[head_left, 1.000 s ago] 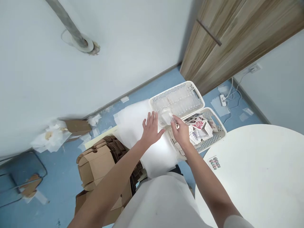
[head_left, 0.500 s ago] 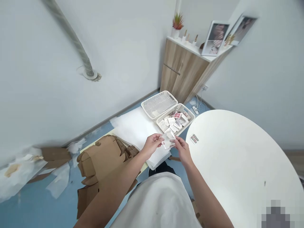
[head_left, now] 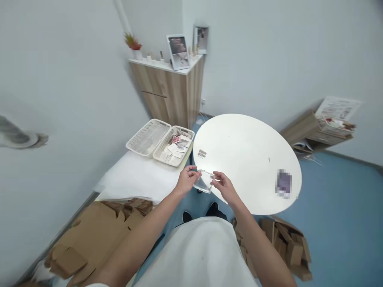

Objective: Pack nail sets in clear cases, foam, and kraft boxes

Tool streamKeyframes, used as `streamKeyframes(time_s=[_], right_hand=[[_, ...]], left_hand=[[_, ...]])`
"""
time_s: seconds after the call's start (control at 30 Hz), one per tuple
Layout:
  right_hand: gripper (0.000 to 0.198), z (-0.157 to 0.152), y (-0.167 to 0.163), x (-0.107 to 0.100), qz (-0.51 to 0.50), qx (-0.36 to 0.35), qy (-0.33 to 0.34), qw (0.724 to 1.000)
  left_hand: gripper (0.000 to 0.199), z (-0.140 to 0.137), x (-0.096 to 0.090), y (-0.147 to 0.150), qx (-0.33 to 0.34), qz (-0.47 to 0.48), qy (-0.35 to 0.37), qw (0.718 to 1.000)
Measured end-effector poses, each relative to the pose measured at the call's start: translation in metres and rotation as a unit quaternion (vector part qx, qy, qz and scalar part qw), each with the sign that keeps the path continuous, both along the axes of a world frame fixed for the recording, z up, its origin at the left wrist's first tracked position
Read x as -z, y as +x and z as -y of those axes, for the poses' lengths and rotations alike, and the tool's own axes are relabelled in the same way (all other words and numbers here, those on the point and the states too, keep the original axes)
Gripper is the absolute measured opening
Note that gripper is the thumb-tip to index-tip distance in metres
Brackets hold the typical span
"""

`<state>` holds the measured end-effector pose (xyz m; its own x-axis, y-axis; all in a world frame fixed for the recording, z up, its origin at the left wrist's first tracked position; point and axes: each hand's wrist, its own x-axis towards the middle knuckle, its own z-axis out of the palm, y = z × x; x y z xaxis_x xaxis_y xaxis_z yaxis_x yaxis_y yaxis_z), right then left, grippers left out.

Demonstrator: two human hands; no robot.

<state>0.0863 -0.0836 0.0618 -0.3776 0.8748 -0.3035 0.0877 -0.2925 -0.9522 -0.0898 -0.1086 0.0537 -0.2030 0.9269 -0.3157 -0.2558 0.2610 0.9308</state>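
A small, flat, clear plastic case (head_left: 203,184) is held level between my two hands, over the near left edge of the round white table (head_left: 245,159). My left hand (head_left: 185,181) pinches its left side between thumb and fingers. On the opposite side, my right hand (head_left: 225,187) grips the case by its edge. Through the clear plastic I make out no contents. A little card with rows of small oval pieces (head_left: 202,154) lies on the table just beyond my hands.
Two white baskets, one with mostly clear plastic pieces (head_left: 146,137) and one with cards and packets (head_left: 176,149), stand left beside white sheeting (head_left: 128,173). Flattened cardboard (head_left: 92,231) lies nearer. Cardboard boxes (head_left: 287,243) are below right. A wooden cabinet (head_left: 163,87) stands behind.
My view and body have turned right, bringing the case from beside the baskets to the round table's edge. Both hands still hold it, now tilted flatter.
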Motion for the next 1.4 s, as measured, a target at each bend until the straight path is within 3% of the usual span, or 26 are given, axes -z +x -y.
streamKeyframes(time_s=[0.17,0.33,0.43,0.53,0.63,0.73,0.87,1.13,1.27,1.4], right_hand=[[0.043,-0.006,0.059,-0.003,0.031,0.065,0.012,0.997],[0.043,-0.023,0.112,-0.009,0.049,0.027,0.006,0.998],[0.043,-0.04,0.134,-0.009,0.056,-0.006,0.013,0.998],[0.038,-0.056,0.153,-0.005,0.062,-0.004,0.03,0.998],[0.035,-0.067,0.173,0.002,0.049,0.051,0.028,0.997],[0.032,-0.074,0.193,0.01,0.027,0.072,0.005,0.997],[0.032,-0.079,0.209,0.018,-0.01,0.098,-0.022,0.995],[0.04,-0.078,0.207,0.023,-0.082,0.147,-0.109,0.98],[0.049,-0.078,0.199,0.025,-0.058,0.183,-0.094,0.977],[0.042,-0.082,0.198,0.024,-0.02,0.198,-0.06,0.978]], left_hand=[[0.049,-0.026,-0.004,0.052,0.11,-0.04,-0.007,0.993],[0.047,-0.053,-0.008,0.101,0.257,-0.083,-0.007,0.963],[0.05,-0.068,-0.006,0.129,0.302,-0.092,-0.004,0.949],[0.057,-0.081,-0.002,0.151,0.268,-0.082,-0.009,0.96],[0.056,-0.089,0.002,0.166,0.222,-0.045,-0.041,0.973],[0.049,-0.091,0.006,0.178,0.233,-0.018,-0.091,0.968],[0.046,-0.089,0.011,0.194,0.23,-0.012,-0.105,0.967],[0.037,-0.097,0.015,0.208,0.203,-0.006,-0.097,0.974],[0.034,-0.099,0.017,0.206,0.233,0.03,-0.093,0.967],[0.04,-0.103,0.017,0.196,0.235,0.044,-0.113,0.964]])
